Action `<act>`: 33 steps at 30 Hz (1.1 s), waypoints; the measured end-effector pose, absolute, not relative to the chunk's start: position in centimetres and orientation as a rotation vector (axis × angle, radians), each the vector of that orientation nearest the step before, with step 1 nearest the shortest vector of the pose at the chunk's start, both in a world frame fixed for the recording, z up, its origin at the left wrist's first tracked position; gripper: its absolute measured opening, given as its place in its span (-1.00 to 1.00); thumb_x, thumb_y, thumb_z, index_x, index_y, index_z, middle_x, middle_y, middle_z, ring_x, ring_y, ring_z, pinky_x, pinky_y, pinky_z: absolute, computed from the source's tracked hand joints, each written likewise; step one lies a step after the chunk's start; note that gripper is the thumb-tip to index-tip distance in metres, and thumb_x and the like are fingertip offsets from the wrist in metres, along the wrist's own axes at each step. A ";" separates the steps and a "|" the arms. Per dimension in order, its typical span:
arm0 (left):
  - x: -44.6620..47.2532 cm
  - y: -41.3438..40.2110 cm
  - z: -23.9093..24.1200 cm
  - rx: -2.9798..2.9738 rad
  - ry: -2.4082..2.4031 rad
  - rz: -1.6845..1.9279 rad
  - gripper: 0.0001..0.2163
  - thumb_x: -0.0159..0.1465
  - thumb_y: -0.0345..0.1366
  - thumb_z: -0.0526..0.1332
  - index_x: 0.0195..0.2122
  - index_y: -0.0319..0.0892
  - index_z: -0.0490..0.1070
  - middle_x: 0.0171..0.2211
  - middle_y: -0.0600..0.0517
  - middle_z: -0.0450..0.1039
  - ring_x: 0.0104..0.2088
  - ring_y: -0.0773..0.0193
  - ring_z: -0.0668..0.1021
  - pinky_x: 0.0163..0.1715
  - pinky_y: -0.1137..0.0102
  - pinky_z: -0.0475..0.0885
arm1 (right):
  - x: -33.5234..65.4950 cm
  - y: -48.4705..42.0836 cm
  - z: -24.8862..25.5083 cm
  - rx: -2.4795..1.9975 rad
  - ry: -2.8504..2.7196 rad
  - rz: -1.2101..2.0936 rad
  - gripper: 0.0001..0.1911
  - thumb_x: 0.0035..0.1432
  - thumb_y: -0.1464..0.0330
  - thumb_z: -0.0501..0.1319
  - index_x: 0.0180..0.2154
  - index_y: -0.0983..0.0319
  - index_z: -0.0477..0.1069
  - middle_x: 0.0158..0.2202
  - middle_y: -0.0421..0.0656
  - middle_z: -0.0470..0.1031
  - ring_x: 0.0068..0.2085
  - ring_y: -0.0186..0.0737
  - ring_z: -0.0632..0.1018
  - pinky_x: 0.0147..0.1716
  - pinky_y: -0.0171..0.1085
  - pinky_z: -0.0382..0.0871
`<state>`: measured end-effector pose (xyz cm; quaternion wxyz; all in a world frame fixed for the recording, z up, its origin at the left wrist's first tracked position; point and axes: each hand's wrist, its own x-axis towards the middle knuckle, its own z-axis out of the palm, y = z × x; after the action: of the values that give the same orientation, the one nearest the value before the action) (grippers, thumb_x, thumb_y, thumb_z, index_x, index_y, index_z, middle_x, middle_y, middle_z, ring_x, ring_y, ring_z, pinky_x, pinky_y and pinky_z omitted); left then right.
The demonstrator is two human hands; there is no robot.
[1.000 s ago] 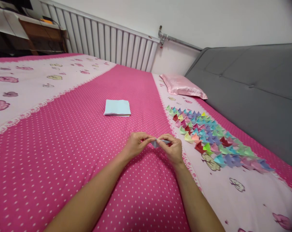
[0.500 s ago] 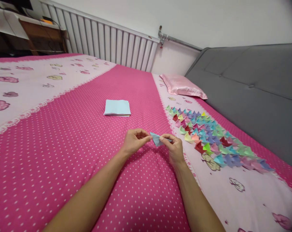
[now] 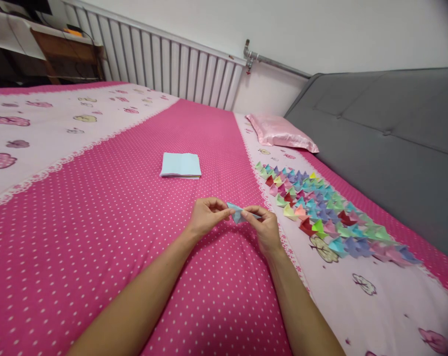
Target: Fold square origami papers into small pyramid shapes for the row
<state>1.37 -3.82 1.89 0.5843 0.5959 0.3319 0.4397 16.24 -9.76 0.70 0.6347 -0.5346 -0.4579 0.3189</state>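
Observation:
A small piece of folded light-blue paper is held between both hands above the pink dotted bedspread. My left hand pinches its left side between thumb and fingers. On its right side my right hand grips it the same way, thumb across the near face. The paper's point sticks down between the two thumbs, and part of it is hidden behind the fingers. Farther off lies a stack of pale-blue paper sheets. Rows of folded paper boats in many colours stand to the right.
A shiny pink pillow lies at the far right, against the grey padded headboard. A white radiator and a pipe with a valve line the wall. A wooden desk stands at the back left.
The left hand's fingers now overlap the paper's left side, where before they only met its tip. The right hand has shifted slightly left with the paper.

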 end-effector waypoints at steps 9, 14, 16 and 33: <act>1.5 -3.2 1.4 1.527 0.713 1.261 -0.81 -0.08 -0.24 0.36 -0.57 -0.24 0.43 -0.53 0.06 0.41 -0.58 0.46 0.38 -0.60 0.51 0.27 | 16.4 -9.8 0.6 -1.192 -1.068 0.761 -0.87 -0.10 0.32 0.32 -0.46 0.24 0.48 -0.51 -0.24 0.48 -0.48 -0.36 0.47 -0.43 -0.34 0.37; 1.6 -3.6 1.4 1.405 0.745 1.162 -0.81 -0.05 -0.22 0.34 -0.51 -0.25 0.45 -0.64 0.07 0.41 -0.65 0.44 0.40 -0.65 0.52 0.29 | 16.3 -9.7 0.7 -1.183 -1.049 0.814 -0.84 -0.12 0.30 0.33 -0.45 0.26 0.48 -0.50 -0.21 0.49 -0.47 -0.33 0.47 -0.40 -0.31 0.38; 1.6 -3.9 1.6 1.352 0.782 1.118 -0.79 -0.06 -0.21 0.34 -0.51 -0.26 0.45 -0.72 0.11 0.35 -0.72 0.47 0.35 -0.73 0.54 0.23 | 16.3 -9.7 0.7 -1.166 -1.033 0.852 -0.83 -0.13 0.30 0.34 -0.45 0.26 0.48 -0.50 -0.22 0.48 -0.47 -0.33 0.47 -0.41 -0.32 0.38; 1.3 -3.9 2.2 1.343 0.669 1.037 -0.66 -0.06 -0.25 0.34 -0.24 -0.26 0.48 -0.56 0.04 0.50 -0.68 0.46 0.41 -0.66 0.53 0.31 | 16.4 -9.6 0.8 -1.132 -0.893 1.092 -0.79 -0.21 0.30 0.37 -0.48 0.27 0.46 -0.55 -0.27 0.42 -0.55 -0.42 0.39 -0.54 -0.39 0.32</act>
<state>1.35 -3.88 2.18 0.6123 0.5821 0.2898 0.4496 16.40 -9.64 0.81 0.6183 -0.4918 -0.3882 0.4745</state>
